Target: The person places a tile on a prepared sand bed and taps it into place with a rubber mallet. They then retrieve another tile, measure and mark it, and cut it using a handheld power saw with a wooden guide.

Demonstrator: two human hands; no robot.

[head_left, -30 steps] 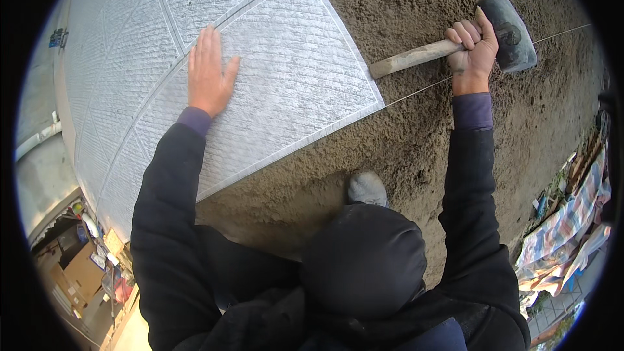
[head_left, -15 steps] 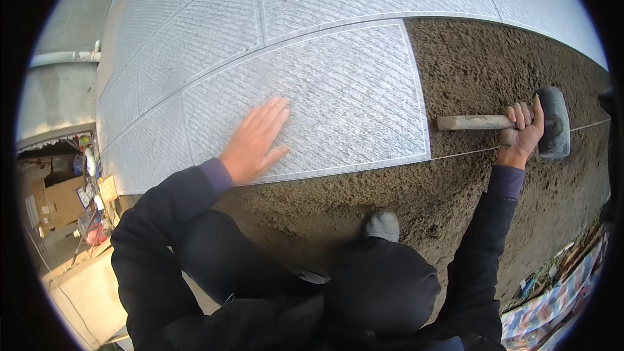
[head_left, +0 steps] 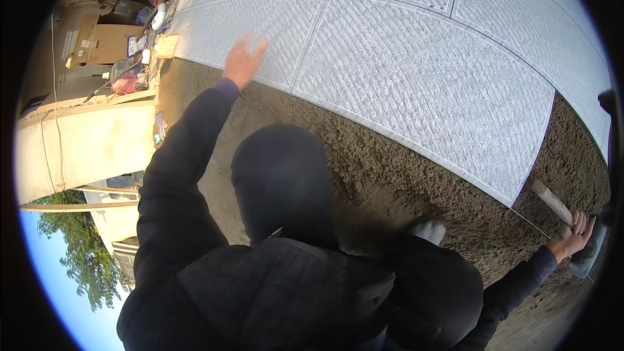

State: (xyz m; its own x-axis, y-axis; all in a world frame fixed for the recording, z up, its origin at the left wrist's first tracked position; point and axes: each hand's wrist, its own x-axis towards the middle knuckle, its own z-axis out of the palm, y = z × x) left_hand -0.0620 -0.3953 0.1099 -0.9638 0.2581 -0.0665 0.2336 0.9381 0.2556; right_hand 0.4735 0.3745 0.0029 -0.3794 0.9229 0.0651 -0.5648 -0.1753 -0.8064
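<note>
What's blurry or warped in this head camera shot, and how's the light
In the head view, the left hand blurs at its fingers, slab edges bow, the cream wall at left is brightly lit, and the corners are black.

The left of two fisheye cameras on the person's head looked steeply down from close over the knees, with slabs ahead and arms entering below. Its wide sweep bowed straight edges, took in the left hand, and caught the right hand near the rim.
</note>
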